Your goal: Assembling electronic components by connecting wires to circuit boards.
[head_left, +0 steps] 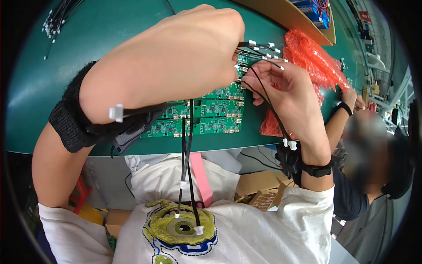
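The left grip (198, 48) bulks closest, its back turned up and covering much of the green circuit boards (211, 126). It is closed around a bundle of black cables (252, 52), whose white connectors fan out past the boards' far right corner. The boards lie on the green tabletop (101, 39), partly in view below the hand.

The right grip (285, 90) is at the boards' right edge, thumb and fingers bent inward; I cannot tell whether its tips pinch a cable. Two dark leads (273, 112) run from that edge across its palm, ending in white connectors near the wrist. More black leads (183, 149) hang from the boards' near side over the person's white shirt (263, 224).

Right of the boards is red bubble wrap (314, 61); beyond them, toward the far right, a cardboard box (281, 15) holds blue packs (315, 13). Far to their left lies another cable bunch (55, 24). Well to their right sits another person (356, 193), in a dark top.
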Demonstrator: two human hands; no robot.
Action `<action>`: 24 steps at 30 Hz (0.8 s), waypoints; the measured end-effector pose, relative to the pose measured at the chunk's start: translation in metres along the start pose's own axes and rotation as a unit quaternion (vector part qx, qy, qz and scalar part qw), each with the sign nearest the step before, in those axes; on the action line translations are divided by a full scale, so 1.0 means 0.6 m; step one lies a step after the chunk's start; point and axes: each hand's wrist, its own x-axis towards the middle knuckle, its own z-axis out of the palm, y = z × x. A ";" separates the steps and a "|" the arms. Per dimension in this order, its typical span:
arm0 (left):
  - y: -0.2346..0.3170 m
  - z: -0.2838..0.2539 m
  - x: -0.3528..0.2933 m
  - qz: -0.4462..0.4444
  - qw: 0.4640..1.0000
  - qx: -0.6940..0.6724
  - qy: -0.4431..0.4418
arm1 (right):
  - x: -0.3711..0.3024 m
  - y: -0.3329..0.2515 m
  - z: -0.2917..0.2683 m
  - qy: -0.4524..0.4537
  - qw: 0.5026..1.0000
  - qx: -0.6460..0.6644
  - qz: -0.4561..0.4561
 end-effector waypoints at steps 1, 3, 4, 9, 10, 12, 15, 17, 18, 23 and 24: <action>-0.001 0.001 0.002 0.033 0.999 0.009 0.028 | 0.002 -0.001 -0.001 -0.013 0.999 -0.033 -0.013; 0.005 -0.011 0.026 -0.032 0.997 -0.013 -0.074 | 0.004 0.004 -0.006 -0.022 0.998 -0.058 -0.020; 0.018 -0.026 0.034 -0.105 0.980 -0.034 -0.165 | 0.007 0.007 -0.007 -0.024 0.998 -0.040 -0.036; 0.068 -0.057 0.033 -0.089 0.980 -0.027 -0.178 | 0.006 0.008 -0.012 -0.012 0.997 -0.065 -0.030; 0.084 -0.065 0.053 -0.182 0.956 -0.024 -0.229 | 0.006 0.007 -0.011 -0.016 0.998 -0.059 -0.026; 0.102 -0.072 0.064 -0.278 0.920 -0.016 -0.277 | 0.005 -0.003 -0.011 -0.032 0.997 -0.069 -0.028; 0.111 -0.069 0.060 -0.303 0.916 -0.003 -0.262 | 0.008 0.002 -0.010 -0.047 0.995 -0.080 -0.035; 0.108 -0.048 0.065 -0.282 0.925 0.004 -0.255 | 0.004 0.008 -0.017 -0.037 0.993 -0.115 -0.016; 0.115 -0.052 0.059 -0.304 0.922 0.014 -0.240 | 0.007 0.004 -0.014 -0.044 0.991 -0.124 -0.027; 0.084 -0.036 0.011 -0.180 0.968 0.043 -0.167 | -0.006 -0.033 0.003 -0.066 0.996 -0.064 0.015; 0.092 -0.033 0.017 -0.199 0.964 0.045 -0.169 | -0.005 -0.030 0.000 -0.056 0.997 -0.045 0.026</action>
